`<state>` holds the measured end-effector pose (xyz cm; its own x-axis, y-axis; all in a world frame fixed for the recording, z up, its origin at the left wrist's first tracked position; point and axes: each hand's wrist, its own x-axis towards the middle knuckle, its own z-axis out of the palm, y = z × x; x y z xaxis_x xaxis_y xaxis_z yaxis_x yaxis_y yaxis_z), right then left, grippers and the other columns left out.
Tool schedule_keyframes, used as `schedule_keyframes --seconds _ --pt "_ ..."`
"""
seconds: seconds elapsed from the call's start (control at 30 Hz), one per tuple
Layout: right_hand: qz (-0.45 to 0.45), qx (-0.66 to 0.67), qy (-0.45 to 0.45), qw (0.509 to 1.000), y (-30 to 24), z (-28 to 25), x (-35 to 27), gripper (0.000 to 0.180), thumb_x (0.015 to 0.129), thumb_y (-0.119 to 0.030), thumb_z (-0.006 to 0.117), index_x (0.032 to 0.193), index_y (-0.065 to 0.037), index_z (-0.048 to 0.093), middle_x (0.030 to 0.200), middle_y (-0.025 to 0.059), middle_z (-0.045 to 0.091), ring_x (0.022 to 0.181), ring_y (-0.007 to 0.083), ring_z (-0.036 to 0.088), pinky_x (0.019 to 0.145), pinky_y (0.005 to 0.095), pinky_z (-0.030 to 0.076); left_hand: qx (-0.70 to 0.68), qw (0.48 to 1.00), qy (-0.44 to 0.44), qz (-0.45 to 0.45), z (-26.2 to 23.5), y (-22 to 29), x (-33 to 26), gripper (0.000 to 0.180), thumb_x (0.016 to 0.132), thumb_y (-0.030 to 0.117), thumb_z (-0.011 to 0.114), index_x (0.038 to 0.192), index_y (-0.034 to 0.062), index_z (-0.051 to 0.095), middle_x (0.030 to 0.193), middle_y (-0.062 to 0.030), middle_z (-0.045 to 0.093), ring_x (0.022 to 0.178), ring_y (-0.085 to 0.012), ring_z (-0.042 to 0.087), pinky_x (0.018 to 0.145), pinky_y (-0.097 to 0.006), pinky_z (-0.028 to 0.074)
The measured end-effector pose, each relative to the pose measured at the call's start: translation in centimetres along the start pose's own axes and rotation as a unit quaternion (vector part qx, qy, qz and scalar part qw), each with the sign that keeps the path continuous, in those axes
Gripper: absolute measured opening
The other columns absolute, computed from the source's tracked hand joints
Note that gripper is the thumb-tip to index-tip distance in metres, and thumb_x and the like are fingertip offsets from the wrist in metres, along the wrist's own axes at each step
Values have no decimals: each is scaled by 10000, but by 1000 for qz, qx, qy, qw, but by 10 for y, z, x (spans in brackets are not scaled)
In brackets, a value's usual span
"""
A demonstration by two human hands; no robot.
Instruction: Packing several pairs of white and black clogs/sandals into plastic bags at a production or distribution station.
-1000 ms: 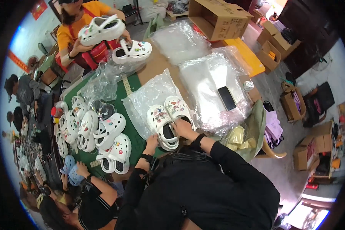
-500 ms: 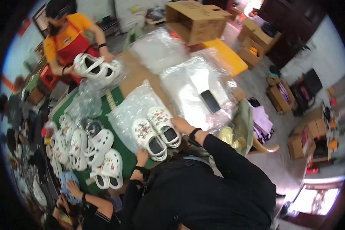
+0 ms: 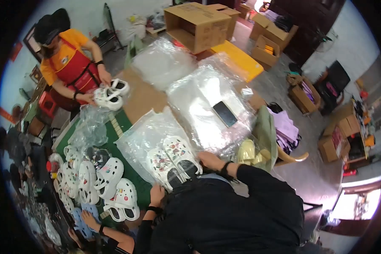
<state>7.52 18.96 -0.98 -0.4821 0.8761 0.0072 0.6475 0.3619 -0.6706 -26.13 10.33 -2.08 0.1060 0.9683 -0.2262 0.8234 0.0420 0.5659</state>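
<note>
A pair of white clogs (image 3: pixel 170 157) with colourful charms lies side by side at a clear plastic bag (image 3: pixel 142 132) on the table in front of me, heels toward me. Whether the clogs are inside the bag or on top of it, I cannot tell for sure. Beside the left clog's heel, my left hand (image 3: pixel 157 194) is closed at the bag's near edge. My right hand (image 3: pixel 210 161) is closed at the bag's edge next to the right clog. My body hides part of the clogs' heels.
Several white clogs (image 3: pixel 110 178) stand on the green mat at left, near another person's hand (image 3: pixel 90 221) on blue clogs (image 3: pixel 81 224). Across the table, a person in a red apron (image 3: pixel 82 76) holds white clogs (image 3: pixel 108 98). A phone (image 3: pixel 225 114) lies on stacked plastic bags (image 3: pixel 186 110).
My view has shifted a little. My hands stay on either side of the clogs. The person across the table has lowered the white clogs toward the table.
</note>
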Motion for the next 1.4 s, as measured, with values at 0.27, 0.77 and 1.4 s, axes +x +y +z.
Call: schedule_keyframes --seconds 0.27,0.77,1.4 --pt "-45 -3 -4 999 15 3 -14 103 776 -70 484 869 -31 465 816 173 502 788 363 505 663 428 409 10 1000 -8 7 8 0 5 170 772 156 508 789 -13 489 775 -234 548 778 -417 531 659 -481 412" --pt "155 106 -22 982 33 43 27 265 786 -165 536 988 7 523 888 243 585 866 400 552 745 428 438 33 993 -106 -32 49 -48 16 204 750 147 529 813 -37 590 801 -201 602 752 -348 588 655 -445 458" --pt "105 145 115 977 8 -46 97 85 790 -58 488 839 11 500 578 96 568 459 187 566 409 293 454 -448 875 41 -179 -111 78 44 250 813 117 385 740 -64 541 570 -183 583 434 -242 565 407 -327 452"
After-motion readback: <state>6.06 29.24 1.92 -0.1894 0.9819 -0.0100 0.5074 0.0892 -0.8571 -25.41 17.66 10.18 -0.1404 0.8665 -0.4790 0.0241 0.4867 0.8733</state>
